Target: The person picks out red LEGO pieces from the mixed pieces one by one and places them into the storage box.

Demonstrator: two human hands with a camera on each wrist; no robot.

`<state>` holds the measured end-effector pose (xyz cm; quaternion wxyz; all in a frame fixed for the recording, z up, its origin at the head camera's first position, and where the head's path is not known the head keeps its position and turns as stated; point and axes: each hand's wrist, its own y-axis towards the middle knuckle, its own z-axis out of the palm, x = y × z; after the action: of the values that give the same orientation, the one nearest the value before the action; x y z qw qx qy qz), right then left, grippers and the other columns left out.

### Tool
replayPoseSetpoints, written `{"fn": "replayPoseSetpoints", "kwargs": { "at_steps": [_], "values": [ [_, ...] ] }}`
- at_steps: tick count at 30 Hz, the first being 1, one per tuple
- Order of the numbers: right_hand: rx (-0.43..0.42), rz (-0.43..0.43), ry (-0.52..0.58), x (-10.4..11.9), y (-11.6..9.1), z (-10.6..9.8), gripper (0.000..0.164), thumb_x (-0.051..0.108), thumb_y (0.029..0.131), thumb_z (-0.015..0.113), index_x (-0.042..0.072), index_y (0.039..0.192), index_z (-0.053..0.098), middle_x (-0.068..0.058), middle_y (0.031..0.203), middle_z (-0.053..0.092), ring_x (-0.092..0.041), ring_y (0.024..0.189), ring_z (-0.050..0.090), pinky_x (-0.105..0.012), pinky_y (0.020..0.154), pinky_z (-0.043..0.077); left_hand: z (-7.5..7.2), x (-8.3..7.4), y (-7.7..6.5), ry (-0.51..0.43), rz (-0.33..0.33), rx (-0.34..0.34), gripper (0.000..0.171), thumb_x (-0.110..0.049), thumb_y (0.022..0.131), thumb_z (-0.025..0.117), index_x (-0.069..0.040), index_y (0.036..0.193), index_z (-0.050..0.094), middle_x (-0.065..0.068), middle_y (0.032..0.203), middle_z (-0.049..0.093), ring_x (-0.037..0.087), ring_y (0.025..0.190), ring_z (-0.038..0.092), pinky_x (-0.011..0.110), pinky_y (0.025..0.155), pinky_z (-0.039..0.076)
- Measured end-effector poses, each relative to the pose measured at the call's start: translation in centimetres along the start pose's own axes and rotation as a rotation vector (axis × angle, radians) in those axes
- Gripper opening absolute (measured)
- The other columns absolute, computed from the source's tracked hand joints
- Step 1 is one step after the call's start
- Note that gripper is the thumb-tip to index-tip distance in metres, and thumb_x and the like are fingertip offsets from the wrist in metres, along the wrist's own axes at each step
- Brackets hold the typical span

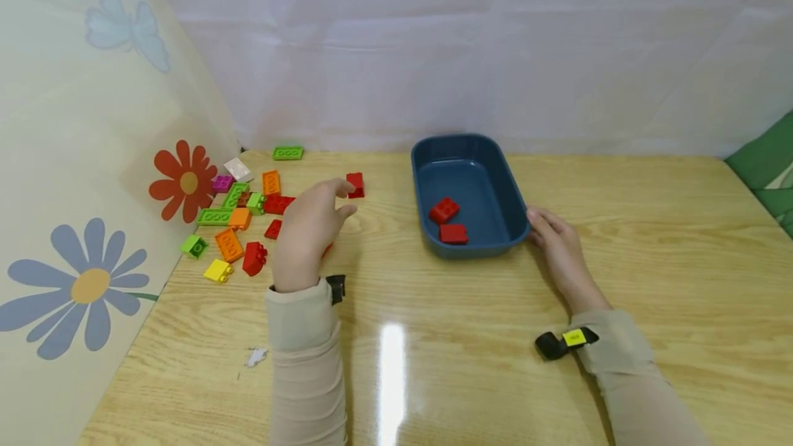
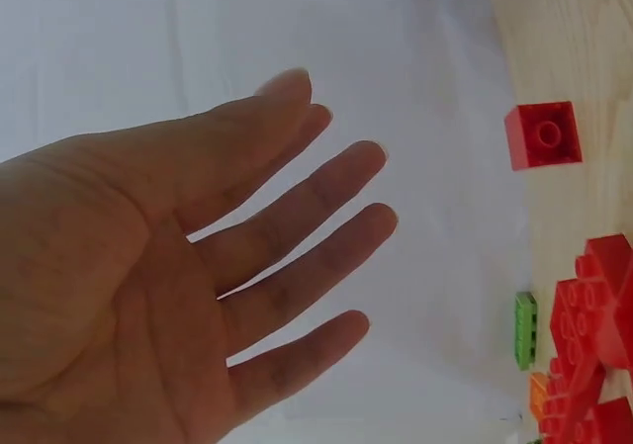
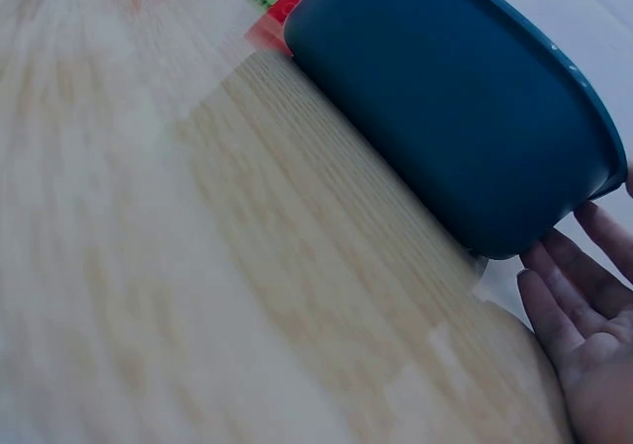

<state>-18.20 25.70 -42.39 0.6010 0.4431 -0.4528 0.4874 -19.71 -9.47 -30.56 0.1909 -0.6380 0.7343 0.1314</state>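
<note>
the person's left hand (image 1: 310, 236) is raised over the table (image 1: 471, 363) with nothing in it, its fingers loosely spread. a lone red brick (image 1: 355, 185) lies just past the fingertips, apart from them, its hollow underside turned toward the left wrist view. over at the near right corner of the blue container (image 1: 477, 251), the right hand (image 1: 560, 253) holds on at the rim, its fingers against the outer wall. two red bricks (image 1: 453, 233) lie inside, near the container's closer left corner.

to the left of the raised hand there's a loose scatter: a tilted red brick (image 1: 254, 258), a yellow brick (image 1: 218, 270), orange pieces, green pieces, a magenta brick (image 1: 223, 183) and a pale plate (image 1: 238, 170). one green plate (image 1: 288, 153) sits apart by the back cloth (image 1: 384, 54). printed flowers and a faint butterfly (image 1: 127, 26) decorate the left cloth.
</note>
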Motion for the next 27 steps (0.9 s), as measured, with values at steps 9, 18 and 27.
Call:
{"fn": "replayPoseSetpoints", "kwargs": {
  "at_steps": [9,18,27],
  "values": [
    [0.0,-0.013,0.017,0.0,0.0,-0.1,0.016,0.014,0.093,0.055,0.019,0.094,0.069,0.015,0.092,0.07,0.001,0.082,0.064,-0.007,0.071,0.053,0.1,1.5,0.6,-0.037,-0.137,0.131,0.045,-0.024,0.089,0.061,-0.01,0.132,0.052,0.014,0.134,0.057,0.029,0.11,0.055,0.048,0.097,0.048],
    [0.0,-0.014,0.007,-0.1,0.0,-0.1,0.015,0.014,0.093,0.055,0.018,0.096,0.069,0.015,0.093,0.071,0.001,0.083,0.064,-0.007,0.071,0.053,0.1,3.1,0.6,0.016,-0.229,0.2,0.047,-0.033,0.092,0.056,-0.006,0.131,0.052,0.015,0.129,0.06,0.029,0.102,0.055,0.047,0.094,0.047],
    [0.003,-0.016,0.013,-0.2,0.1,0.0,0.015,0.014,0.093,0.055,0.018,0.094,0.069,0.015,0.093,0.071,0.001,0.082,0.065,-0.007,0.071,0.053,0.8,4.8,0.9,-0.021,-0.312,0.279,0.049,-0.03,0.092,0.056,-0.004,0.133,0.05,0.017,0.137,0.054,0.031,0.108,0.052,0.052,0.102,0.041]
  ]
}}
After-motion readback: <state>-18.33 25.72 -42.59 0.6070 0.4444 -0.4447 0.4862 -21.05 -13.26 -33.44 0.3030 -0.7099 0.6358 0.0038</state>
